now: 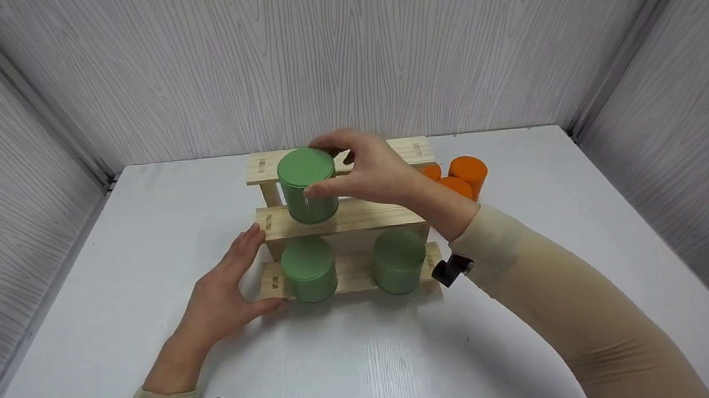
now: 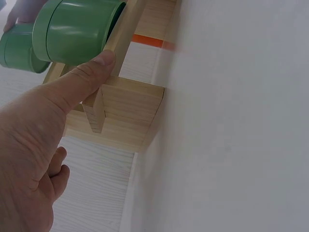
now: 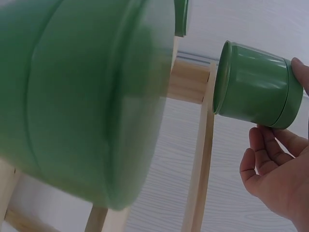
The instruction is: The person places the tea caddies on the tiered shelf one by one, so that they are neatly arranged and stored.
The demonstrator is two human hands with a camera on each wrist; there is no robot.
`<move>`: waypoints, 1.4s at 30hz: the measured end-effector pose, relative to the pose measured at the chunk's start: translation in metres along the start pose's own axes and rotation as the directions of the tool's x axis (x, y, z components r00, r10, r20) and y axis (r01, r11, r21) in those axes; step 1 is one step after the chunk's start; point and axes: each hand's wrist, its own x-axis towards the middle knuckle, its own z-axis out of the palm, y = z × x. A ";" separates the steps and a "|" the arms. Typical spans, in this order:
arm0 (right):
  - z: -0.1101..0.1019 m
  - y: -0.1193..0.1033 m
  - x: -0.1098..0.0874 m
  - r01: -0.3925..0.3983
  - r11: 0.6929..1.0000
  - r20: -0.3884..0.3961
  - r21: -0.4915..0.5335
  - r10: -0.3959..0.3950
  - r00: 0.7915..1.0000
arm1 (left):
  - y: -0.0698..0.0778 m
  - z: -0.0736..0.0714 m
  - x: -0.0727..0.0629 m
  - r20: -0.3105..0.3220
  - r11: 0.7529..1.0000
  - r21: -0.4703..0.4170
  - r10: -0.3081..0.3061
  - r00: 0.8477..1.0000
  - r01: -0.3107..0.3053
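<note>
A light wooden three-step rack [image 1: 355, 217] stands on the white table. My right hand [image 1: 371, 168] pinches a green lidded tin [image 1: 308, 183] between thumb and fingers at the left part of the middle step. In the right wrist view, the base of this held tin [image 3: 253, 84] is at the step's edge; whether it touches, I cannot tell. My left hand [image 1: 223, 291] is at the rack's left end, thumb on the bottom step, fingers extended by the middle step. On the bottom step stand a left green tin [image 1: 310, 271] and a right green tin [image 1: 399, 262].
Several orange cylinders [image 1: 468, 172] stand on the table to the right of the rack, partly hidden by my right arm. A pale wood-grain panel [image 1: 347, 60] rises behind the table [image 1: 363, 362], with further panels at both sides.
</note>
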 end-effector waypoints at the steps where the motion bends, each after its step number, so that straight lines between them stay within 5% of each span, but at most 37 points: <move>1: 0.002 0.001 0.001 -0.003 1.000 0.000 0.000 0.003 1.000 | 0.000 0.000 0.000 0.000 1.000 0.001 0.003 1.000 -0.003; 18: 0.021 0.016 0.008 -0.049 0.993 -0.002 0.107 0.050 0.999 | -0.001 0.001 0.001 -0.015 0.999 -0.011 0.034 0.999 -0.035; 42: 0.035 0.025 0.006 -0.022 1.000 0.003 0.010 0.022 1.000 | -0.001 0.001 0.000 -0.029 0.999 -0.005 0.044 0.999 -0.044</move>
